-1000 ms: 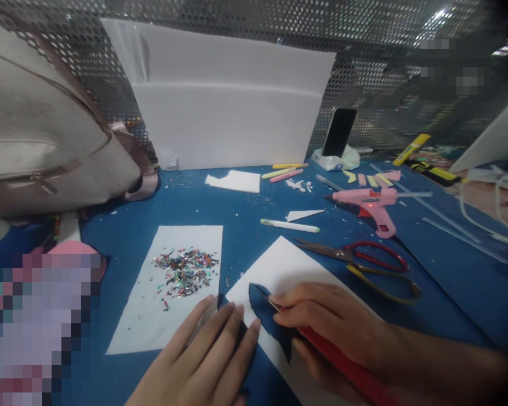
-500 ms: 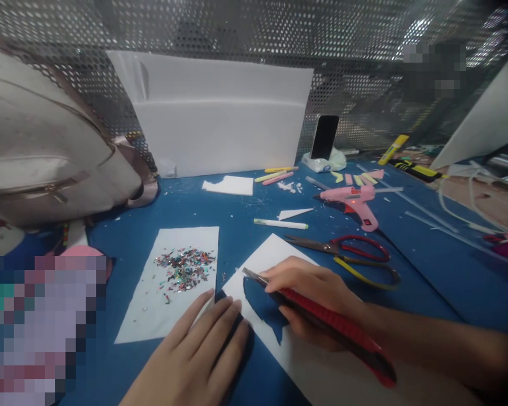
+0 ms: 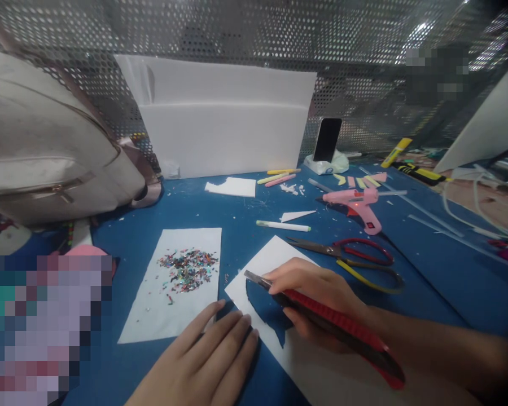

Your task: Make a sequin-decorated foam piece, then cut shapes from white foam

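Observation:
My right hand (image 3: 317, 299) is wrapped round a red and black utility knife (image 3: 347, 332). The knife's blade tip rests at the upper edge of a hole cut in a white sheet (image 3: 275, 251), and blue table shows through that hole. My left hand (image 3: 211, 352) lies flat with fingers stretched, its fingertips near the sheet's left edge and holding nothing. Just beyond those fingers is a smaller white paper (image 3: 152, 304) bearing a heap of small multicoloured bits (image 3: 190, 268). Part of the cut sheet is hidden beneath my right hand and forearm.
Scissors (image 3: 334, 251) with red and yellow handles lie right of the sheet, a pink glue gun (image 3: 353, 206) behind them. A capped pen (image 3: 283, 226) and paper scraps (image 3: 237, 186) lie farther back. A phone (image 3: 328, 140) stands upright. At left sits a pale backpack (image 3: 46, 146).
My left hand has slid slightly right, closer to the cut sheet. The knife stays at nearly the same spot on the hole's edge. The whole view has shifted a little.

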Action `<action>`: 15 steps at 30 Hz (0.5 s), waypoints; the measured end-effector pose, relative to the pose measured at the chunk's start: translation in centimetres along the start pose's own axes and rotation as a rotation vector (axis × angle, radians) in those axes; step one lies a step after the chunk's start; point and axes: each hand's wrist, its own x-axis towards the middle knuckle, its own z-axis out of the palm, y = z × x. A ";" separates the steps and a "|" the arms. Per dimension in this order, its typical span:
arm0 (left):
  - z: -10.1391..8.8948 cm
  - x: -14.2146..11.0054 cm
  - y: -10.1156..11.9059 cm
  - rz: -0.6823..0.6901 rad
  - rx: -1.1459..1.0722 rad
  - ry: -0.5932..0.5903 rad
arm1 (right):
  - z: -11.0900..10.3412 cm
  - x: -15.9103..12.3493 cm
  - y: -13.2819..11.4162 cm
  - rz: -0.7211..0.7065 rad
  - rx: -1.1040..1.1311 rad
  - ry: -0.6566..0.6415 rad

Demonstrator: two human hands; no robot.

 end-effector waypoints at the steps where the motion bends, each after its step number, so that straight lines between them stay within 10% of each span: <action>1: 0.0 0.0 0.0 0.005 -0.001 0.000 | 0.0 0.0 0.1 0.010 0.037 0.010; 8: 0.1 0.0 0.4 -0.039 0.020 -0.003 | -0.8 0.0 0.2 0.407 0.479 -0.013; 15: 0.8 0.0 0.8 -0.040 0.062 0.017 | -1.0 -0.2 0.8 0.445 0.715 -0.093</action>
